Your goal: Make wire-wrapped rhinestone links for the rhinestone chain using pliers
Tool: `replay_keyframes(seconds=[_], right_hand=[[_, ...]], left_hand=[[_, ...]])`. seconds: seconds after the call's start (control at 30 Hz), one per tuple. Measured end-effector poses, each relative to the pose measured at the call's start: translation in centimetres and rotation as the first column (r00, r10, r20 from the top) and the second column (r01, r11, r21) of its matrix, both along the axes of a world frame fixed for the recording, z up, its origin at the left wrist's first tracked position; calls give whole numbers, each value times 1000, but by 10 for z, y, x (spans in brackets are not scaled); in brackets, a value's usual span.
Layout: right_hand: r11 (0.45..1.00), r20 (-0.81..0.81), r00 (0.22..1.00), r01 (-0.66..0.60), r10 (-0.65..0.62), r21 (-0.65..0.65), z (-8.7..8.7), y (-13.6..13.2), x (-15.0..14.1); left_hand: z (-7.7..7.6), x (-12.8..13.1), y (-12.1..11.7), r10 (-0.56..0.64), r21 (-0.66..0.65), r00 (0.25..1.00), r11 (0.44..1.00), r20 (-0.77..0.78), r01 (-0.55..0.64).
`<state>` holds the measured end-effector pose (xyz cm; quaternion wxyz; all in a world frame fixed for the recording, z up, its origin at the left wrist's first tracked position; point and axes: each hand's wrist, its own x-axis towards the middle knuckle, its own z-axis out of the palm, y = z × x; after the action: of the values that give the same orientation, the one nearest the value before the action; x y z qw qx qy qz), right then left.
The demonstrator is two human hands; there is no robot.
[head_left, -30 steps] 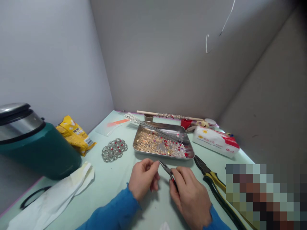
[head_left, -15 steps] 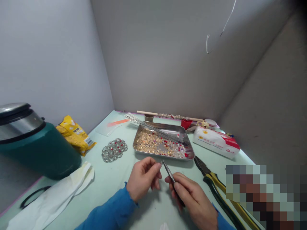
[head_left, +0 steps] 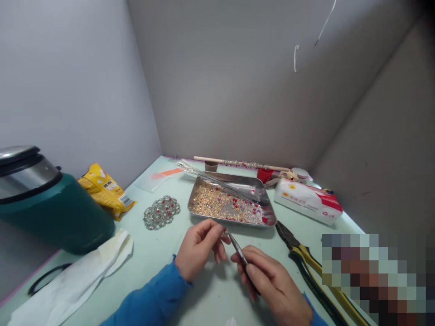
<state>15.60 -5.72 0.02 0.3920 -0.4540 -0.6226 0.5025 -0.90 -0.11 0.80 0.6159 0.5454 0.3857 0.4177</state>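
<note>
My left hand [head_left: 200,249] is closed, pinching a small clear beaded piece [head_left: 224,232] with a reddish spot between thumb and forefinger. Around slim needle-nose pliers [head_left: 238,250] with dark handles, my right hand [head_left: 270,278] is closed. The tips of these pliers meet or nearly meet the beaded piece; whether they grip it is too small to tell. Just beyond both hands sits a metal tray [head_left: 234,222] of gold, clear and red beads [head_left: 212,201]. A bundle of thin wires [head_left: 204,174] lies across the tray. Left of it rests a flat beaded lattice [head_left: 161,213] with red beads.
At left stand a large green flask [head_left: 57,217], a yellow packet [head_left: 107,192] and white tissue [head_left: 74,280]. Large pliers [head_left: 306,267] and a tissue pack [head_left: 307,201] lie at right. A bead-wrapped stick [head_left: 243,164] rests behind the tray, near small cups.
Both hands have shifted slightly left. More of the small beaded piece shows at my left fingertips, and the pliers' tips have moved a little left and down with it.
</note>
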Motion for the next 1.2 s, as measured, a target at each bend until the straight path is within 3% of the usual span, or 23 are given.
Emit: replay_keyframes(seconds=[0.1, 0.27, 0.43, 0.57, 0.7, 0.77, 0.83, 0.9, 0.97, 1.07, 1.2], right_hand=[[986, 140, 990, 11, -35, 169, -2, 1, 0], [911, 281, 953, -17, -110, 413, -11, 4, 3], [893, 325, 934, -15, -148, 451, -14, 5, 5], [904, 314, 936, 9, -158, 427, -13, 6, 4], [955, 236, 963, 53, -126, 293, -13, 6, 2], [994, 107, 991, 65, -74, 92, -12, 5, 2], [984, -158, 987, -2, -27, -179, -12, 5, 1], [915, -466, 884, -150, -46, -374, -13, 4, 1], [848, -678, 731, -309, -77, -430, -14, 3, 0], [784, -808, 583, -460, -87, -417, -17, 3, 0], [755, -838, 534, -501, -114, -422, -19, 4, 0]], left_hand=[[-1, 1, 1, 20, -35, 1000, 999, -11, -20], [-4, -1, 5, 39, -89, 998, 995, 51, -35], [-7, -5, 8, 23, -137, 981, 991, 192, 3], [-7, -5, 7, -4, -219, 985, 975, 172, 42], [-9, -5, 7, 116, -276, 984, 958, 135, -75], [-11, -5, 8, 156, -279, 984, 952, 91, -125], [-11, -5, 8, 181, -291, 982, 944, 59, -157], [-12, -4, 8, 187, -307, 980, 938, 62, -160], [-12, -3, 7, 178, -302, 980, 943, 92, -143], [-12, -2, 6, 138, -284, 979, 955, 148, -91], [-11, -1, 4, 80, -269, 980, 963, 182, -28]])
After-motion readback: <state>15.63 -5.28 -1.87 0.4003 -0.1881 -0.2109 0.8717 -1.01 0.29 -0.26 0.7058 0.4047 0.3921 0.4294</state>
